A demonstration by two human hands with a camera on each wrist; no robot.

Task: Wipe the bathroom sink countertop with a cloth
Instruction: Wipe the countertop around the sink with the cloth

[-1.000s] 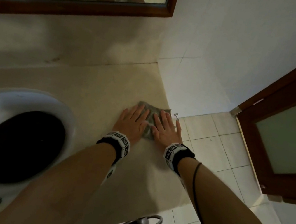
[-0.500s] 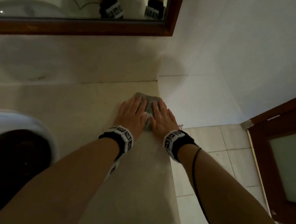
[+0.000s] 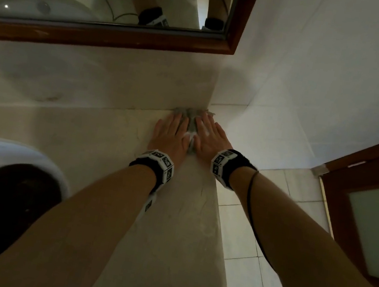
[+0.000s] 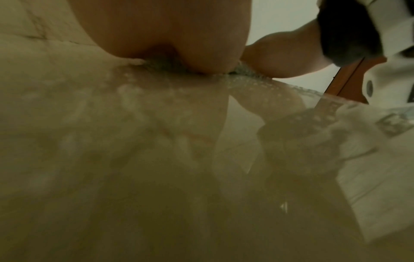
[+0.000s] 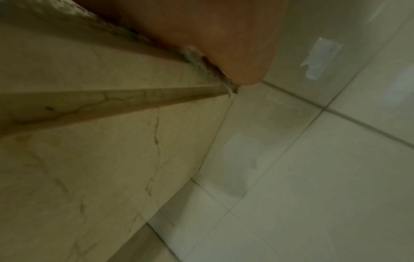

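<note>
A grey cloth (image 3: pixel 191 116) lies bunched in the far right corner of the beige marble countertop (image 3: pixel 113 146), against the backsplash. My left hand (image 3: pixel 171 133) and right hand (image 3: pixel 209 135) lie side by side on it, fingers straight, pressing it flat. Most of the cloth is hidden under the palms. In the left wrist view the left hand's palm (image 4: pixel 170 35) sits on the cloth's edge (image 4: pixel 244 71) over wet, shiny countertop (image 4: pixel 112 141). The right wrist view shows the right hand's heel (image 5: pixel 224 44) at the counter's right edge, with cloth fringe (image 5: pixel 201 62) under it.
A white round basin (image 3: pixel 13 165) with a dark bowl sits at the left. A wood-framed mirror (image 3: pixel 116 37) hangs above the backsplash. The counter ends at its right edge (image 3: pixel 220 222); beyond it lie white floor tiles (image 3: pixel 275 268) and a wooden door (image 3: pixel 371 209).
Both hands have pushed the cloth away from me along the counter's right side, from mid-counter to the back corner against the backsplash.
</note>
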